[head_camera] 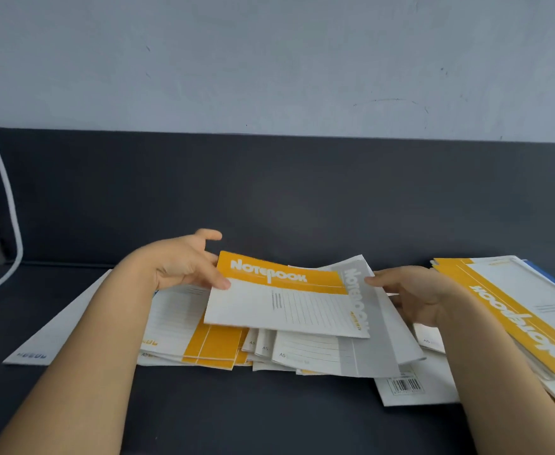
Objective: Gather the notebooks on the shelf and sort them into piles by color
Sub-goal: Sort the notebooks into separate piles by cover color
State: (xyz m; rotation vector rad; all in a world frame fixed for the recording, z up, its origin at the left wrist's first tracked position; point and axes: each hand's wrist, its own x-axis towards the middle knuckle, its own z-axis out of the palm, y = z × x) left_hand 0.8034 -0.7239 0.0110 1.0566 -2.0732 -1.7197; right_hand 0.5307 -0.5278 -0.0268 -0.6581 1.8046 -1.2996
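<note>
Two hands are on the heap in my feed, and the thing in hold is a yellow-and-white paper notebook (286, 300) with "Notebook" in white across its yellow band. From my seat I see the left hand (184, 264) pinching it at one corner of that band, with the thumb flat on the cover, other fingers tucked behind the sheet and one finger sticking up free above the grip. The notebook reaches out from that pinch, raised off the pile and tilted. Its far end overlaps a grey-and-white paper notebook (374, 353). The right hand (414, 293) meets that grey cover at the edge away from the left grip. One digit lies straight on top and the rest sit partly behind the paper, so I cannot tell whether it clamps the cover or only touches it. Directly under the held notebook lies a loose heap of white, yellow and grey notebooks (217, 349), fanned and overlapping. Outboard of the right hand sits a stack of yellow-banded notebooks (516, 320), with a blue cover edge (545, 274) showing behind it. Below that wrist is a white back cover with a barcode (410, 385). Outboard of the left forearm a white notebook with small blue lettering (56, 333) lies flat. All of it rests on a dark grey shelf surface (269, 415). A white cable (10, 208) runs down well beyond the left grip, and a pale wall (269, 60) stands behind.
</note>
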